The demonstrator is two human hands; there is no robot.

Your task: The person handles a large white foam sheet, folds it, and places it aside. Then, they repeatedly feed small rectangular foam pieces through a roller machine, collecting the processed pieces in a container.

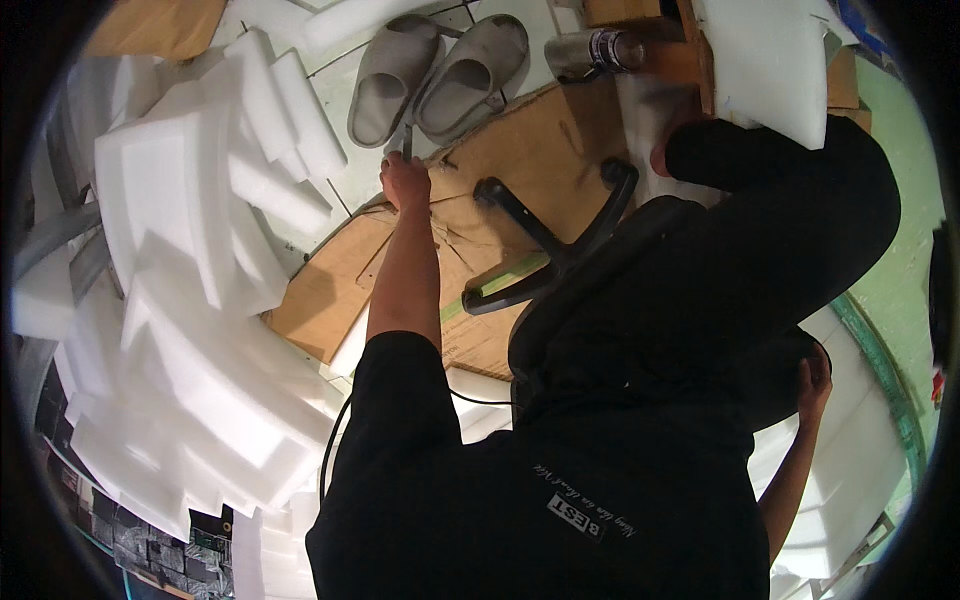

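Observation:
My left hand reaches down to the floor, its fingers closed around a narrow, flat grey object that points at the slippers. Whether this is a blade or a strip is too small to tell. Just beyond it lies a pair of grey slippers, the left one and the right one, on white floor tiles. Flattened brown cardboard lies under my forearm. At the far right, my right hand rests at the rounded edge of a black seat; its fingertips are partly hidden.
White foam pieces are heaped along the left. The black legs of a swivel chair base stand on the cardboard. A clear bottle lies near a wooden frame. More white foam hangs over my knee, beside a green wall.

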